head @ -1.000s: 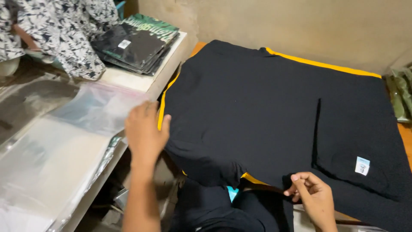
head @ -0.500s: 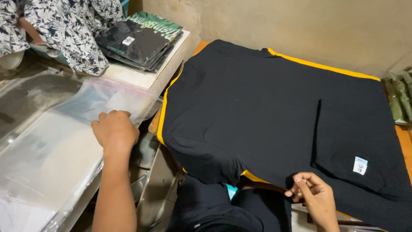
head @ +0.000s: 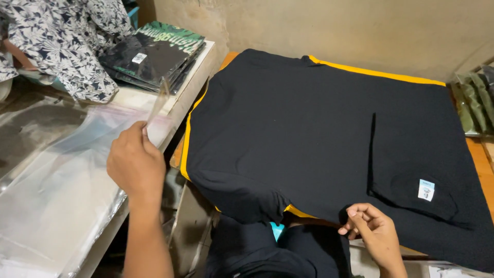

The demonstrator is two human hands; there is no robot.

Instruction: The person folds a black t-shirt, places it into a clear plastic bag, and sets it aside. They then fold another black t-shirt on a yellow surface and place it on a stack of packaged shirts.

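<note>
Bag [head: 77, 170], a clear plastic one, lies on the white bench at my left, top of a slippery stack. My left hand [head: 135, 167] pinches its near corner, lifting that edge up. My right hand [head: 374, 230] sits at the near hem of the black shirt [head: 319, 139], fingers curled on the cloth. The shirt lies flat over a yellow board [head: 378, 73]. Further back I see folded dark shirts [head: 154, 54] stacked, a floral cloth [head: 62, 46] beside them.
</note>
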